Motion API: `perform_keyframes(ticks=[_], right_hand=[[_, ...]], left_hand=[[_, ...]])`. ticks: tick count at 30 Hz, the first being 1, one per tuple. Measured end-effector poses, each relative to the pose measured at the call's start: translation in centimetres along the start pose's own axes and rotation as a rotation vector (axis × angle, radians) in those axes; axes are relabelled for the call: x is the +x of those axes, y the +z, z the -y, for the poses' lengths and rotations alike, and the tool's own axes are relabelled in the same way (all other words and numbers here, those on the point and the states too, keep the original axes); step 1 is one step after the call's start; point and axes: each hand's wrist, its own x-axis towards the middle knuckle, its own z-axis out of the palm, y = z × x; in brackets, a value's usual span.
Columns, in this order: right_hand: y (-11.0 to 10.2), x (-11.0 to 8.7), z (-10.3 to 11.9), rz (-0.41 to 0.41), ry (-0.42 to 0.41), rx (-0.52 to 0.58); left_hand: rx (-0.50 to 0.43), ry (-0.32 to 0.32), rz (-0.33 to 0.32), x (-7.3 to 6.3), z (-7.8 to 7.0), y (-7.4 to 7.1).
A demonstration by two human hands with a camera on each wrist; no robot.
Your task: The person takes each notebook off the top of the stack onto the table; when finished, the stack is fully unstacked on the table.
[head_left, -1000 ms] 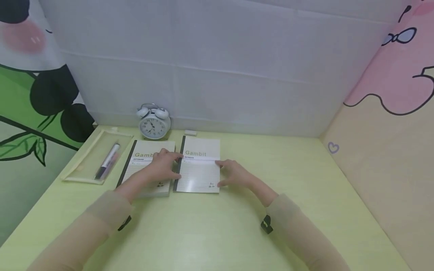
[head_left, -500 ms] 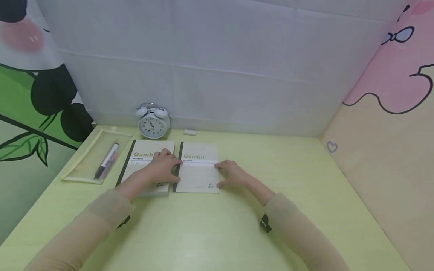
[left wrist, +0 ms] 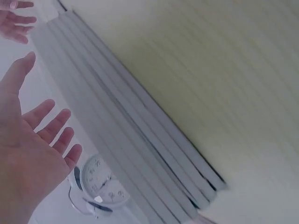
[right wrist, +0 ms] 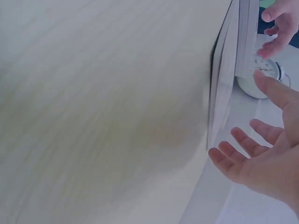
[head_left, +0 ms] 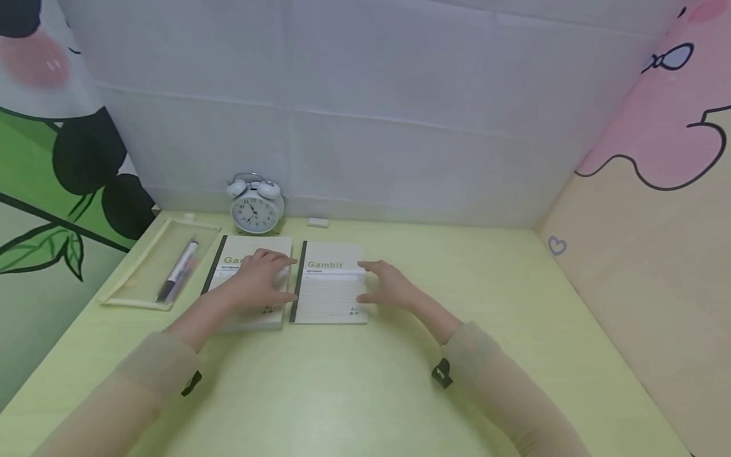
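A thin notebook [head_left: 331, 292] with a dark spine and "Gambit" on its cover lies flat in the head view. Left of it is a thicker stack of similar notebooks [head_left: 253, 246], whose layered edges [left wrist: 117, 116] fill the middle of the left wrist view. My left hand [head_left: 259, 279] hovers over the stack, fingers spread, its tips near the single notebook's spine. On the other side, my right hand [head_left: 391, 287] has its fingertips above that notebook's right edge. In the right wrist view its fingers are loosely extended and grip nothing.
A white twin-bell alarm clock [head_left: 254, 208] stands behind the stack, with a small white eraser-like block [head_left: 318, 223] to its right. A translucent pouch [head_left: 139, 279] holding pens [head_left: 178, 271] lies at the left. Walls border the table [head_left: 485, 317] behind and at the sides.
The single notebook has come slightly nearer me, its lower edge roughly level with the stack's. Both hands have then eased off its edges, the left hand moving left over the stack.
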Motion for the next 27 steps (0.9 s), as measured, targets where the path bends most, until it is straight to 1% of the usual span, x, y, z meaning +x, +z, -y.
perform_keyframes(ticks=[3, 7, 11, 16, 19, 21, 23, 25, 27], right_hand=[[0.3, 0.2, 1.1, -0.007, -0.006, 0.037], [1.3, 0.8, 2.5, -0.001, -0.022, 0.021], [2.5, 1.5, 3.7, -0.003, -0.035, 0.032], [4.3, 2.6, 5.1, -0.002, -0.061, 0.065], [5.5, 3.3, 5.9, -0.003, -0.082, 0.067], [6.3, 3.7, 6.6, 0.004, -0.097, 0.069], [7.1, 4.1, 7.3, 0.017, -0.111, 0.07], [7.7, 4.5, 8.0, 0.034, -0.13, 0.094], [8.1, 4.7, 8.6, 0.069, -0.135, 0.087]], left_hand=[[-0.033, -0.018, -0.027, -1.1, 0.9, -0.8], [-0.066, -0.05, -0.06, -2.6, 2.5, -1.7], [-0.056, -0.089, -0.09, -4.1, 4.4, -2.1], [-0.096, -0.129, -0.118, -5.7, 6.7, -2.3], [-0.121, -0.183, -0.112, -6.3, 8.0, -2.0], [-0.131, -0.22, -0.092, -6.5, 8.8, -1.8], [-0.139, -0.245, -0.071, -6.7, 9.5, -1.6], [-0.148, -0.262, -0.051, -6.9, 10.0, -1.4], [-0.156, -0.271, -0.029, -7.1, 10.4, -1.2]])
